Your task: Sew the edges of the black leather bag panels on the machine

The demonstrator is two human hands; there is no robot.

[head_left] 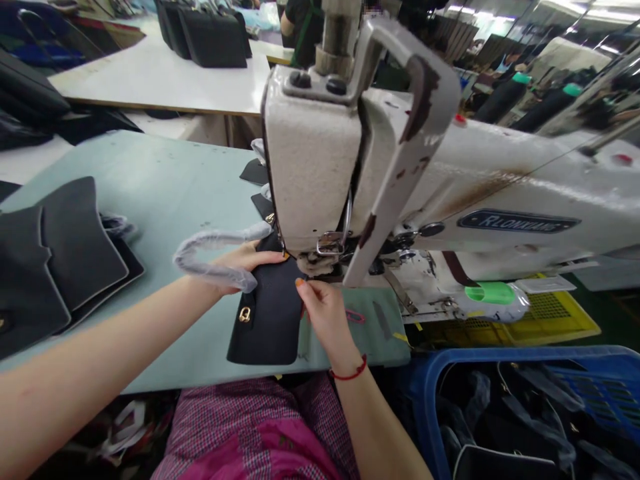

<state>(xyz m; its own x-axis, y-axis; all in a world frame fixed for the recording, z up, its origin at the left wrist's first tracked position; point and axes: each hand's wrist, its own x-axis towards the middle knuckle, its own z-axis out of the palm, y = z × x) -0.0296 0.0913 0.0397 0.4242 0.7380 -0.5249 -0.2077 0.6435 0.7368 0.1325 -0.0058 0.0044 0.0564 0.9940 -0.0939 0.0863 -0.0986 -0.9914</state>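
Sewing-floor tables stretch away behind a pale green table [150,180] that runs under the head of an industrial sewing machine [310,147], its cream casing streaked with rust. A black pebbled-leather bag panel [267,313] lies on the table, its top end at the presser foot [310,263] and a gold metal clasp [245,315] on its face. The left hand [235,267] lies across the panel's top end, beneath a plastic-wrapped strap loop [215,257]; whether it grips, I cannot tell. The right hand [325,320] pinches the panel's right edge just beside the foot, so the hands are apart, both on the panel. A red cord bracelet [347,369] circles the right wrist. Stacked black bag pieces [65,260] sit at left, and a blue plastic basket [500,353] of black bags sits lower right.
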